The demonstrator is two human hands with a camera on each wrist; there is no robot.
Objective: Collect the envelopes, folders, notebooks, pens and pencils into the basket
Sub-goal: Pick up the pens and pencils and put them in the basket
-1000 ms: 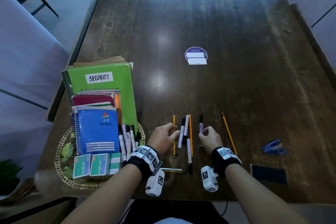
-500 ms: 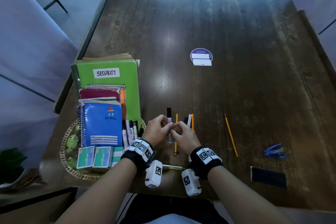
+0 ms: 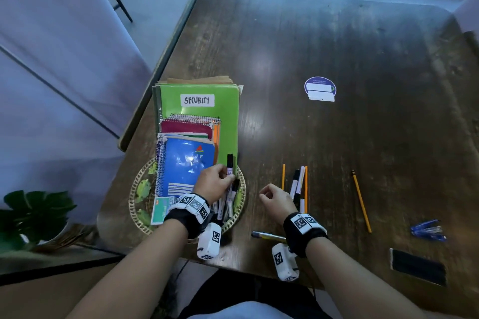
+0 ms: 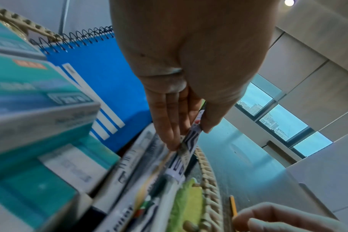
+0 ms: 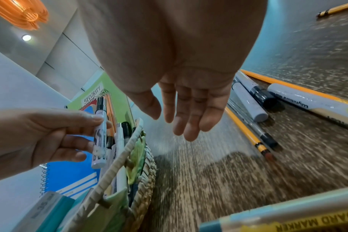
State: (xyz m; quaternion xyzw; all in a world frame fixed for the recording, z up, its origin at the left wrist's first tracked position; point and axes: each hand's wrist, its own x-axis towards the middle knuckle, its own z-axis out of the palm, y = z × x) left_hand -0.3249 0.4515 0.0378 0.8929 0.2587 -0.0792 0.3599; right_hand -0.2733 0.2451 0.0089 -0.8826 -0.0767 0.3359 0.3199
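A round wicker basket (image 3: 135, 205) at the table's left front holds a green folder (image 3: 224, 116) marked SECURITY, spiral notebooks, a blue notebook (image 3: 186, 166) and several markers. My left hand (image 3: 220, 182) pinches a white marker with a black cap (image 3: 229, 164) between thumb and fingers, just above the basket's right side. The left wrist view shows that marker (image 4: 177, 166) over the markers lying inside. My right hand (image 3: 269, 195) hovers empty with relaxed fingers left of the loose pens and pencils (image 3: 298, 184). A yellow pencil (image 3: 361, 201) lies apart at the right.
One more marker (image 3: 268, 235) lies near the table's front edge by my right wrist. Blue clips (image 3: 427, 229) and a black strip (image 3: 417, 265) sit at the front right, a round sticker (image 3: 320, 88) mid-table. Teal boxes (image 3: 162, 208) fill the basket's front. A plant (image 3: 31, 215) stands left.
The black-capped marker went from my right hand to my left, and the left hand carried it left over the basket. The right hand drew back empty.
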